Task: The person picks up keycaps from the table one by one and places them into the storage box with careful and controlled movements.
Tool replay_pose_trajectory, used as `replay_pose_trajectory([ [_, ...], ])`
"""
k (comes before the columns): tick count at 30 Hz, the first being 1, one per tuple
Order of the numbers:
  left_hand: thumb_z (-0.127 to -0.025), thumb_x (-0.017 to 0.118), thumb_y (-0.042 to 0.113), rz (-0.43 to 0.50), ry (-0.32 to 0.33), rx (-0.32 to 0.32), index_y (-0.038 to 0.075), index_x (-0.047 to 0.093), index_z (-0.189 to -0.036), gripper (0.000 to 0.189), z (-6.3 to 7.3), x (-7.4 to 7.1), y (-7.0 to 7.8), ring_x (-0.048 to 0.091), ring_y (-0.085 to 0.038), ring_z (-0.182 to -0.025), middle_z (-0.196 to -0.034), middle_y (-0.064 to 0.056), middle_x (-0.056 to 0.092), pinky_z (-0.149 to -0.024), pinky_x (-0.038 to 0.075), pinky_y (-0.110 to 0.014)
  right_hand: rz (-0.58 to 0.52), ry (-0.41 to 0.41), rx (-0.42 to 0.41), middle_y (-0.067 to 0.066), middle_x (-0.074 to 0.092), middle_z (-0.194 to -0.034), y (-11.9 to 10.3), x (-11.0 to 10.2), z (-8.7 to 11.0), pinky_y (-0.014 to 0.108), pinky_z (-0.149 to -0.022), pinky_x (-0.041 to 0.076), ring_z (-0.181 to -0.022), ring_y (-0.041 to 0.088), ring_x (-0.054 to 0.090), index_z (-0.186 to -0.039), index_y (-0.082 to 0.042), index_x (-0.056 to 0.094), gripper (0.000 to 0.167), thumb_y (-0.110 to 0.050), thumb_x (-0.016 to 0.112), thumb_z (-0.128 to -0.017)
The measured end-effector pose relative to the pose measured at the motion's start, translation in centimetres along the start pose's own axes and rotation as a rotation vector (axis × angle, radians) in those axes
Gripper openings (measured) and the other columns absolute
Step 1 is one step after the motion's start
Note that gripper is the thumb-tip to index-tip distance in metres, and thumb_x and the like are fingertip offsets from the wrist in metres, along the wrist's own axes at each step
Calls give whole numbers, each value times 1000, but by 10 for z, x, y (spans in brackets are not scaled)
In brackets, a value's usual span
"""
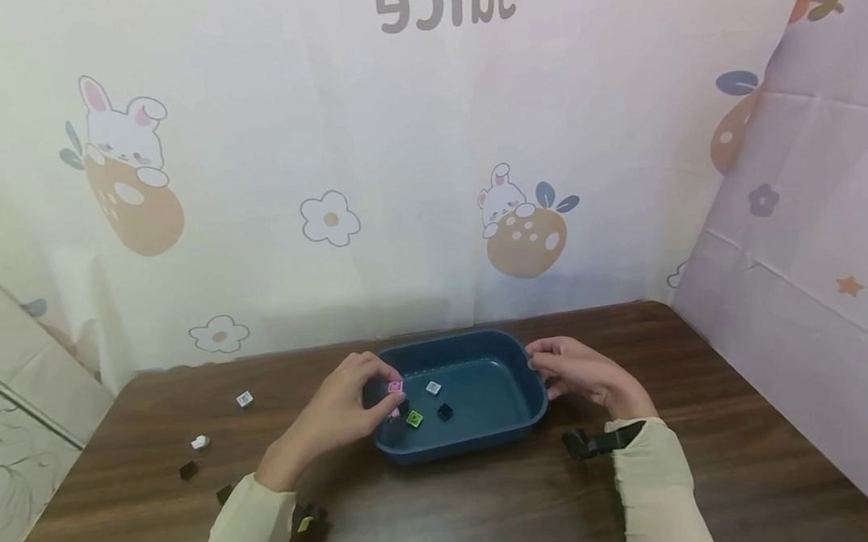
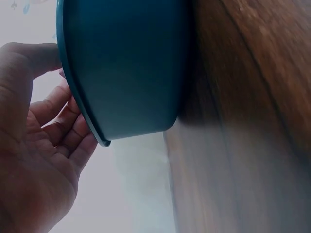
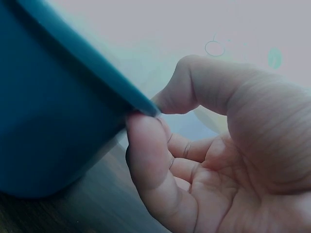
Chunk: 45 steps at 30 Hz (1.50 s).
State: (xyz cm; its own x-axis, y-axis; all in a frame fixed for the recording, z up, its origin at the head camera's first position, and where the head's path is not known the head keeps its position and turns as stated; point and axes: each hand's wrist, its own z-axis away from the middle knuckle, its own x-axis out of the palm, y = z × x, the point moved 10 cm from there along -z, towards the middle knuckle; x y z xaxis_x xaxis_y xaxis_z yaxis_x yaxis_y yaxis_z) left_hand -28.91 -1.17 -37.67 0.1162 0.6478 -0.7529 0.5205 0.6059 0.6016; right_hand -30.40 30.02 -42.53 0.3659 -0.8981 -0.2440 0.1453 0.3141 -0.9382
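Observation:
A dark blue plastic basin [image 1: 465,453] stands on the wooden table. My left hand [image 1: 347,398] reaches over its left end and pinches a small pink-and-white square block [image 1: 395,387] between thumb and index finger. Beneath those fingertips, another pink piece [image 1: 393,415] shows partly. Inside the basin lie a lime-green block [image 1: 415,419], a white block [image 1: 433,388] and a black block [image 1: 445,412]. At the right end my right hand [image 1: 580,370] grips the basin's rim; the right wrist view shows its thumb [image 3: 182,90] and index finger [image 3: 148,150] pinching the edge.
Left of the basin, a white block [image 1: 245,399], a white piece [image 1: 200,442] and a dark block [image 1: 188,470] lie scattered on the table [image 1: 444,513]. Another dark block [image 1: 224,494] is beside the left sleeve [image 1: 252,517]. A printed curtain [image 1: 400,159] hangs behind the table.

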Motion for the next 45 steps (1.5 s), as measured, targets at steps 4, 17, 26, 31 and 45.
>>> replay_pose_trajectory([
  [4, -93, 80, 32, 5, -7, 16, 30, 73, -108, 16, -4, 5, 5, 62, -22, -111, -111, 13, 67, -98, 60, -43, -1, 9, 11, 4, 67, -95, 1, -2, 1, 25, -65, 61, -79, 12, 67, -133, 10, 51, 37, -15, 54, -106],
  [17, -95, 78, 32, 30, -25, 62, 25, 74, -110, 17, -15, 22, 15, 62, -23, -114, -113, 8, 69, -100, 60, -46, 14, 11, 5, 4, 67, -96, 1, -5, 2, 25, -66, 62, -78, 11, 68, -135, 12, 50, 40, -15, 54, -106],
  [26, -96, 77, 30, -2, -41, 65, 22, 75, -111, 18, -16, 27, 16, 62, -20, -112, -114, 7, 69, -97, 60, -42, 4, 10, 14, 5, 68, -96, 1, -2, 0, 25, -66, 62, -79, 12, 68, -135, 11, 50, 40, -14, 54, -105],
  [31, -97, 76, 31, -23, -61, 88, 20, 75, -113, 20, -17, 32, 20, 62, -24, -114, -116, 4, 70, -96, 59, -41, 2, 2, 12, 5, 67, -95, 0, 0, 0, 25, -66, 62, -79, 11, 68, -135, 12, 50, 40, -14, 54, -105],
  [45, -97, 75, 31, -46, -53, 122, 20, 75, -112, 19, -21, 34, 33, 61, -19, -114, -116, 4, 71, -98, 57, -43, 12, -4, 12, 5, 65, -96, -3, 3, 0, 26, -66, 63, -80, 12, 68, -133, 11, 52, 39, -14, 54, -104],
])
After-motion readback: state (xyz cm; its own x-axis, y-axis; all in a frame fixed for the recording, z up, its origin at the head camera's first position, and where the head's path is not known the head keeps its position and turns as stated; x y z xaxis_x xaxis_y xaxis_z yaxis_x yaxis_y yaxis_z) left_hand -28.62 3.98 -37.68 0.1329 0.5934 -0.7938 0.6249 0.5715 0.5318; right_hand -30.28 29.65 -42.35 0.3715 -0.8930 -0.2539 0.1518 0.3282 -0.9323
